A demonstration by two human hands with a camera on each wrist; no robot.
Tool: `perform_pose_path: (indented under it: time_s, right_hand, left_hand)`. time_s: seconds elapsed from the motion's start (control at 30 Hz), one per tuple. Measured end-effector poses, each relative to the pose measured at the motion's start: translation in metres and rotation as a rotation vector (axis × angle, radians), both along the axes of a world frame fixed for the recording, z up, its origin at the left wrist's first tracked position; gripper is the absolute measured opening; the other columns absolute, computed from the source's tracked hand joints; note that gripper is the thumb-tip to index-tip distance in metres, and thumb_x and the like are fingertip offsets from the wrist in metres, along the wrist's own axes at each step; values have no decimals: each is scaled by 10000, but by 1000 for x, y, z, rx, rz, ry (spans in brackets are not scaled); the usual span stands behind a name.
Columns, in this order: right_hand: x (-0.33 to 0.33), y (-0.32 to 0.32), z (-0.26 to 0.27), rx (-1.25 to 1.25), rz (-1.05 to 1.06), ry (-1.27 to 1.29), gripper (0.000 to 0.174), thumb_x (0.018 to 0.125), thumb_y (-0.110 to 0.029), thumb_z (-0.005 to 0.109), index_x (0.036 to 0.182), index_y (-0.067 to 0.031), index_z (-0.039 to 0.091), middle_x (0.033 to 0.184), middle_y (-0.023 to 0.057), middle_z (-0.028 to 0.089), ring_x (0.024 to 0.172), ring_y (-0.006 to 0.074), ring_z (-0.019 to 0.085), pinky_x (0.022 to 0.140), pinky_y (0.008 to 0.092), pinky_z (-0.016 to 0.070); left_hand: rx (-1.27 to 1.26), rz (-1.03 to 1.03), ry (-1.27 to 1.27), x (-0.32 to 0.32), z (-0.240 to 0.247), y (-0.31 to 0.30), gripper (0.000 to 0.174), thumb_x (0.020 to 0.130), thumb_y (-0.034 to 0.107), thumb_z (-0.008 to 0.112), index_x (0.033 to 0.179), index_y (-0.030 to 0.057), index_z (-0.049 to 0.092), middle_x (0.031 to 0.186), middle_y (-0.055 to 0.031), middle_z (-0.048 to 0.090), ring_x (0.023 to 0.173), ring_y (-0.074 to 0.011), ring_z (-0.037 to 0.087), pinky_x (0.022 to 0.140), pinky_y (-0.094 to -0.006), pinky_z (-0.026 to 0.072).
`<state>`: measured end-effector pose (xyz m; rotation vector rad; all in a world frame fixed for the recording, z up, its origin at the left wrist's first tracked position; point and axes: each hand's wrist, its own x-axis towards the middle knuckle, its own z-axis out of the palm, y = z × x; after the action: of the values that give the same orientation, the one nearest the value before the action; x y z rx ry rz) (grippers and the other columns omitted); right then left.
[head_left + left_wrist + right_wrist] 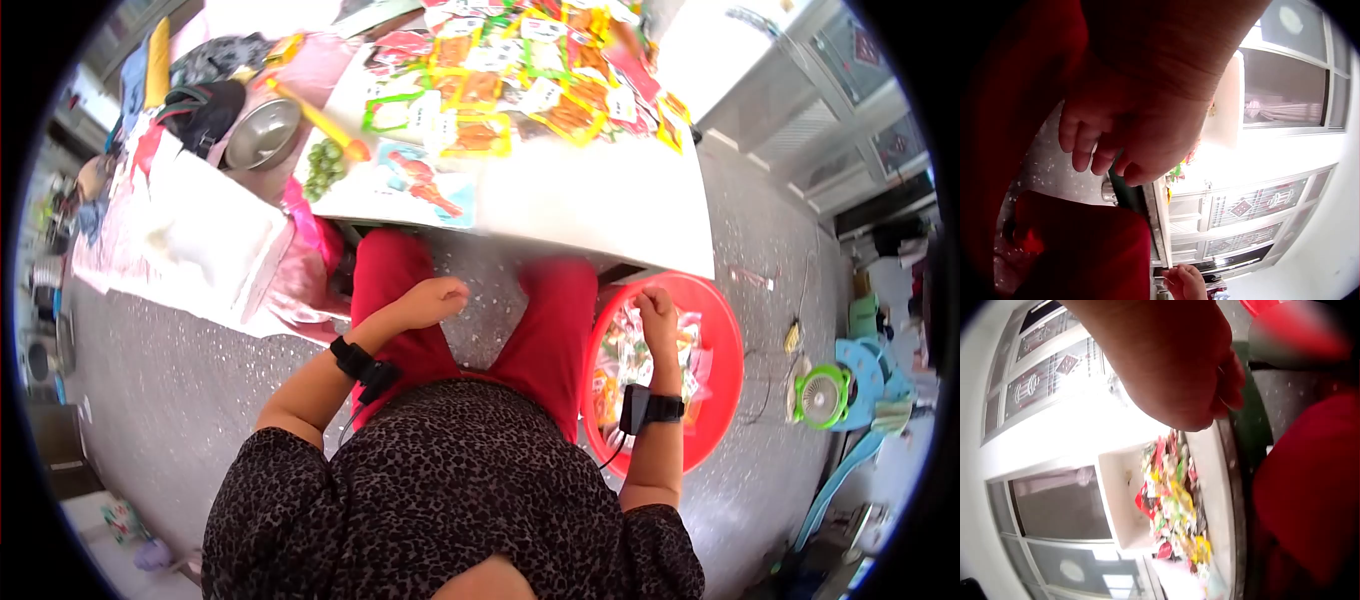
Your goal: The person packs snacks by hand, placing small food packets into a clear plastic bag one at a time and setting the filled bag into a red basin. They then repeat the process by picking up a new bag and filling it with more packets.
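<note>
My left hand (435,302) is held over the left thigh, fingers loosely bent with nothing in them. The left wrist view shows this hand (1132,134) with its fingers hanging down. Beyond the right thigh, my right hand (657,318) hovers over a red basin (728,375) with several packets (607,385) inside. In the right wrist view the fingers of the right hand (1229,387) are loosely curled, partly hidden behind the hand, and no held thing shows. A flat picture packet (425,185) lies at the near edge of the white table (590,200).
Many bright food packets (475,90) cover the table's far side. Green grapes (324,168), a yellow stick-like thing (315,115) and a metal bowl (263,134) lie at left. Pink cloth (115,255) drapes beside them. A green fan (822,397) stands on the right.
</note>
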<state>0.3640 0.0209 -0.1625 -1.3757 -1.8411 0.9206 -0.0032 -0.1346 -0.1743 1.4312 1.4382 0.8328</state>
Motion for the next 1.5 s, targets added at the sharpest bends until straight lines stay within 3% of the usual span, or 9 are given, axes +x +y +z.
perform_pose_path:
  time_s: [0.13, 0.27, 0.37, 0.5, 0.73, 0.93, 1.13, 1.33, 1.5]
  right_hand:
    - [-87, 12, 28, 38, 183, 84, 127, 728, -76, 530, 822, 9, 530, 724, 84, 545, 668, 150, 519, 617, 244, 413]
    - [-156, 8, 38, 257, 384, 61, 105, 735, -68, 518, 818, -5, 521, 719, 116, 537, 654, 189, 525, 603, 260, 417]
    - [-190, 0, 43, 198, 458, 63, 88, 736, -61, 512, 811, -15, 518, 711, 132, 530, 651, 216, 526, 597, 273, 418]
    - [-216, -4, 41, 263, 509, 58, 94, 734, -62, 514, 814, -12, 517, 707, 134, 534, 648, 222, 531, 590, 284, 418]
    - [-222, -6, 41, 189, 518, 46, 115, 738, -63, 512, 838, -5, 518, 728, 129, 540, 654, 202, 531, 597, 272, 421]
    - [-208, 3, 33, 174, 466, 63, 110, 738, -61, 517, 833, -6, 518, 716, 112, 540, 640, 181, 523, 590, 259, 417]
    - [-192, 32, 37, 218, 350, 96, 117, 748, -83, 516, 837, -7, 520, 713, 107, 552, 631, 184, 514, 596, 266, 418]
    - [-181, 46, 12, 382, 214, -36, 118, 720, -50, 488, 824, -5, 519, 759, 155, 546, 708, 274, 529, 644, 318, 422]
    - [-186, 36, 3, 543, 109, -12, 103, 688, -37, 487, 785, -20, 518, 752, 152, 538, 718, 312, 515, 648, 367, 418]
  left_hand:
    - [146, 8, 132, -12, 32, 3, 166, 764, 122, 510, 877, 0, 507, 758, -54, 525, 716, -137, 508, 649, -258, 415]
    - [410, 141, 372, -27, 45, 5, 186, 705, 102, 525, 868, 15, 507, 844, -126, 516, 822, -261, 501, 720, -322, 408]
    - [587, 285, 524, -37, 58, 6, 184, 699, 89, 520, 868, 16, 511, 871, -125, 518, 846, -267, 497, 741, -326, 409]
    - [612, 368, 810, -44, 69, 14, 341, 688, 206, 566, 990, 59, 504, 1076, -146, 434, 1050, -311, 380, 884, -389, 307]
    - [500, 303, 996, -50, 70, 47, 568, 607, 428, 614, 1083, 162, 457, 1186, -116, 340, 1140, -305, 276, 923, -476, 204]
    - [460, 237, 975, -58, 62, 50, 555, 614, 452, 594, 1073, 166, 468, 1190, -90, 348, 1138, -256, 296, 917, -470, 214]
    - [456, 262, 1003, -57, 62, 53, 533, 620, 433, 596, 1058, 154, 474, 1169, -89, 371, 1118, -261, 319, 913, -467, 221]
    - [426, 299, 976, -56, 62, 54, 519, 638, 400, 594, 1071, 145, 463, 1161, -91, 379, 1111, -287, 321, 907, -472, 224]
    - [621, 471, 960, -76, 78, 35, 414, 633, 265, 602, 1001, 106, 501, 1105, -119, 419, 1052, -300, 367, 870, -443, 285]
